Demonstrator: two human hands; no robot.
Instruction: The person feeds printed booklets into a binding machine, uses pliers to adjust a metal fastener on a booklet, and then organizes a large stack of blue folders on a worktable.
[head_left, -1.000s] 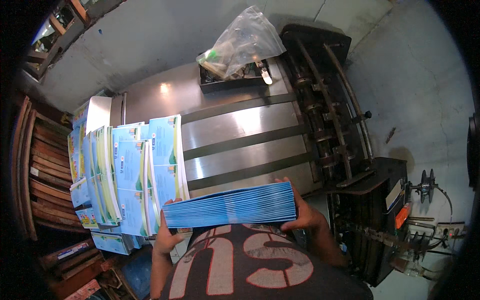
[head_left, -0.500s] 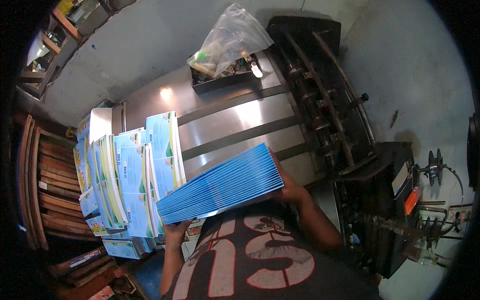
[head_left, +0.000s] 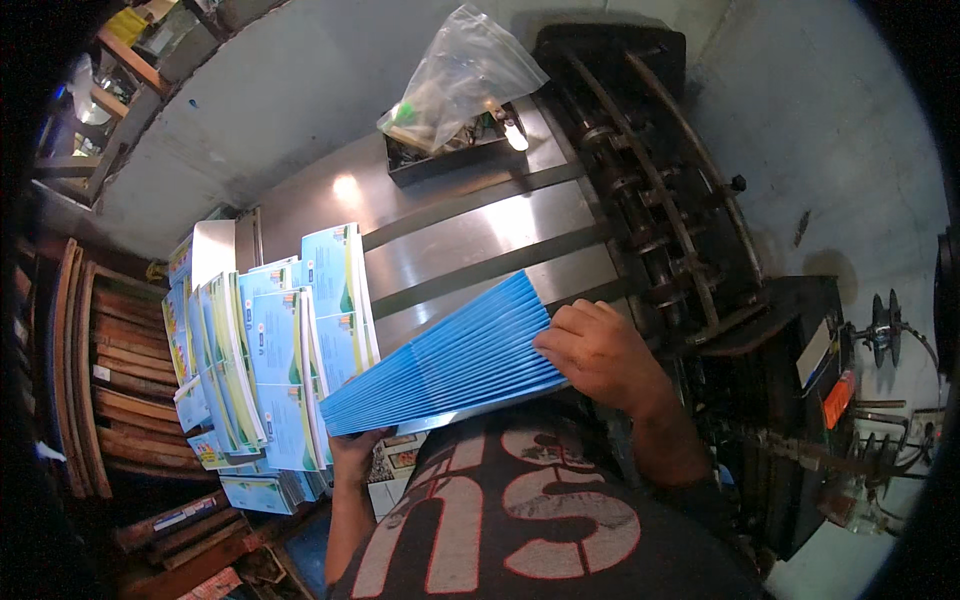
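A fanned stack of blue printed sheets (head_left: 450,360) lies across in front of my body, its layered edges spread like steps. My left hand (head_left: 354,448) grips the left end from below, its fingers mostly hidden under the sheets. At the right end, my right hand (head_left: 602,356) has its fingers curled, with thumb and fingertips closed on the edge of the stack. To the left, several piles of blue, white and green printed sheets (head_left: 275,350) stand close beside the fanned stack's left end.
Behind the stack is a metal table (head_left: 440,255) with dark bands, joined to a dark roller machine (head_left: 650,190) on the right. A black tray (head_left: 455,165) with a clear plastic bag (head_left: 475,70) sits at the back. Wooden boards (head_left: 130,370) stand at far left.
My right hand has come up from beneath the stack's right end to its edge, its curled fingers now showing. The view has shifted slightly.
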